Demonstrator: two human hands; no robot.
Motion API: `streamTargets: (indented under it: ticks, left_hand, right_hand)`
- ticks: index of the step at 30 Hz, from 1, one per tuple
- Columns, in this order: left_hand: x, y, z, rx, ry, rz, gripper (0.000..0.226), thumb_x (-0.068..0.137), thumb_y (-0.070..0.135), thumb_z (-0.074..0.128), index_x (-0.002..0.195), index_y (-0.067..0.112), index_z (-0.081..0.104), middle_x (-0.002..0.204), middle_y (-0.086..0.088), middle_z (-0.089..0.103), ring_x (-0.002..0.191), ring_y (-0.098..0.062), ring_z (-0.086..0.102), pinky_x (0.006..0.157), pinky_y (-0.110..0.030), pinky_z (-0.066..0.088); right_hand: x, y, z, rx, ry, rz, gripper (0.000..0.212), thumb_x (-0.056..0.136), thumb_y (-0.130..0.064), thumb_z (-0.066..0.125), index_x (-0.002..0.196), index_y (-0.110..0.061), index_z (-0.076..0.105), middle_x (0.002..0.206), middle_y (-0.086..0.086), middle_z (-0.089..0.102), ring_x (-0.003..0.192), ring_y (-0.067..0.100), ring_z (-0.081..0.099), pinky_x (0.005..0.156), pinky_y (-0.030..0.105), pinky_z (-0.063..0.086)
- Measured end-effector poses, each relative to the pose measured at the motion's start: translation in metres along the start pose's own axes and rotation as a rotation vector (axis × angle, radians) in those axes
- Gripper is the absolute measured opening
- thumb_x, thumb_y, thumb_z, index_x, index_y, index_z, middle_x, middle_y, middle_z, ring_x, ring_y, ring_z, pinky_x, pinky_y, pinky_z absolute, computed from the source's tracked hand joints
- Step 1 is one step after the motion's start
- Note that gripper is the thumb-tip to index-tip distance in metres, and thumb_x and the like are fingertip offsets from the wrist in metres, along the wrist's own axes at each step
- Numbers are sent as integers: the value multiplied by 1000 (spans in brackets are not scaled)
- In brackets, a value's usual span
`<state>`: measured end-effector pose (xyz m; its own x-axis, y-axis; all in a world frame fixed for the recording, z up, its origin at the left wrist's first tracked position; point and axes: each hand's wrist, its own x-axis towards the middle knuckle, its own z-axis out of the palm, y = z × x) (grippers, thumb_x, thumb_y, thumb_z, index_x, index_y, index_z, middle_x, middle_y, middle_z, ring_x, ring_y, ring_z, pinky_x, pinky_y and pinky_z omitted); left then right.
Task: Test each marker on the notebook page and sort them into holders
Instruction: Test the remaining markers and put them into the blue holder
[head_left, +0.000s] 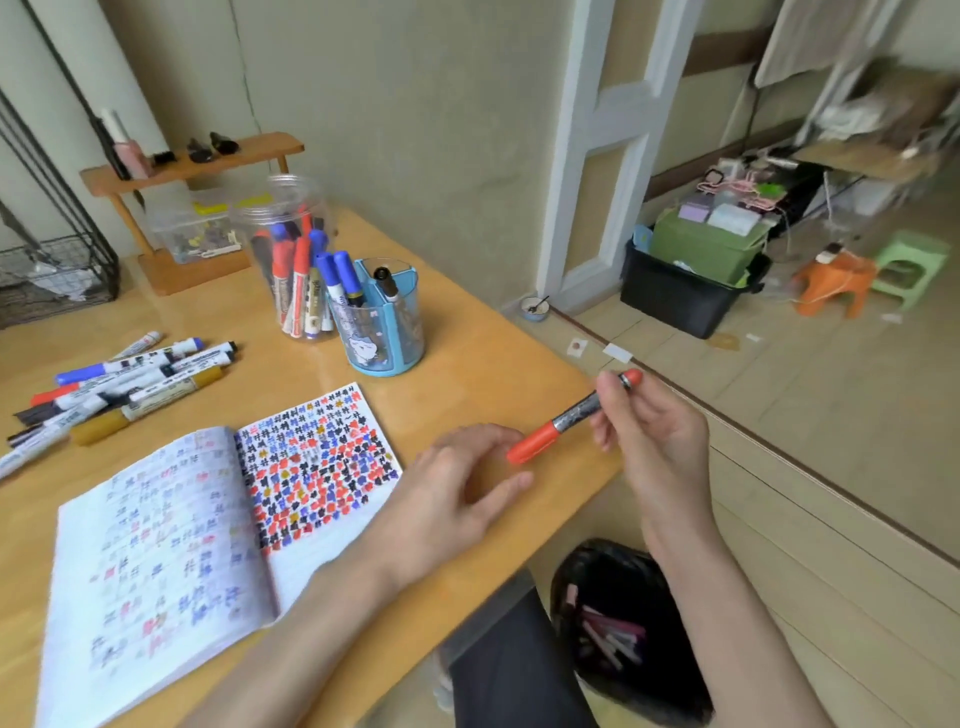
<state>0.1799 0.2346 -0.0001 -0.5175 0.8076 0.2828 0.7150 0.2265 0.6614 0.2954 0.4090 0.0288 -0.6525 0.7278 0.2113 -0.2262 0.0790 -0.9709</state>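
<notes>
Head view: your R hand (654, 431) pinches the red marker (566, 415) near its butt end. Long axis slants down-left, capped end just beside your L hand (457, 483), which rests loose-fingered on the glossy wood tabletop (493, 374), next to the notebook (208, 519). Marker's a smooth cylinder w/ dark mid-barrel.
</notes>
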Motion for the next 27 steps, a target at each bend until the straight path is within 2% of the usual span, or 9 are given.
streamTargets:
  ticks: [3,6,10,13,16,20,22,24,27]
  left_hand:
    - [14,6,29,-15,-60,61,36,100,53,60,127,30,64,122,21,62,124,0,52,111,-27,39]
    - [14,6,40,51,-81,106,37,100,58,57,128,34,63,125,22,59,130,-2,50,112,-38,39]
    - [16,4,42,79,-87,123,36,99,58,58,128,37,63,125,27,58,131,1,49,111,-34,38]
    - [17,5,44,100,-83,145,34,99,58,58,126,39,63,125,28,57,131,4,47,110,-32,36]
    - [16,6,43,88,-92,149,32,99,58,58,123,39,65,126,28,58,132,3,48,111,-33,36]
    - [15,7,41,63,-79,141,31,100,56,57,122,37,66,125,27,59,131,2,50,111,-38,39]
    - [14,10,39,21,-63,125,26,102,50,59,122,35,67,125,25,60,130,-3,52,111,-42,41]
    - [12,13,36,-46,-28,101,21,103,38,62,122,31,68,124,22,62,128,-8,56,111,-43,44]
    - [9,19,25,-124,60,67,16,104,25,61,118,27,70,119,19,65,122,-11,61,107,-37,47]
  right_hand:
    - [4,-5,-41,0,150,-10,37,99,-32,67,94,4,65,67,5,59,63,12,52,61,19,47]
    - [3,-7,-80,-112,271,-57,30,100,-29,67,87,-2,63,61,-1,53,58,8,50,62,15,45]
    - [-8,10,-114,-321,321,-86,26,98,-34,70,83,-14,63,62,1,55,65,15,54,68,25,45]
    - [-17,27,-121,-439,327,-70,20,95,-33,73,84,-18,66,64,-1,61,64,10,55,67,16,45]
    - [-21,43,-124,-517,313,-29,17,92,-32,77,82,-22,67,60,-1,59,58,7,50,62,16,43]
    - [-22,53,-128,-536,343,-6,15,91,-31,79,82,-27,68,54,3,47,53,9,40,61,20,39]
    - [-18,48,-122,-505,358,-11,14,92,-31,77,81,-26,69,53,-3,43,55,9,40,62,22,39]
    - [-13,38,-109,-474,341,-40,14,93,-29,75,82,-23,69,56,-6,48,57,8,43,62,21,40]
    - [-6,17,-72,-414,227,-126,13,97,-25,72,86,-18,70,66,4,61,61,12,51,60,19,43]
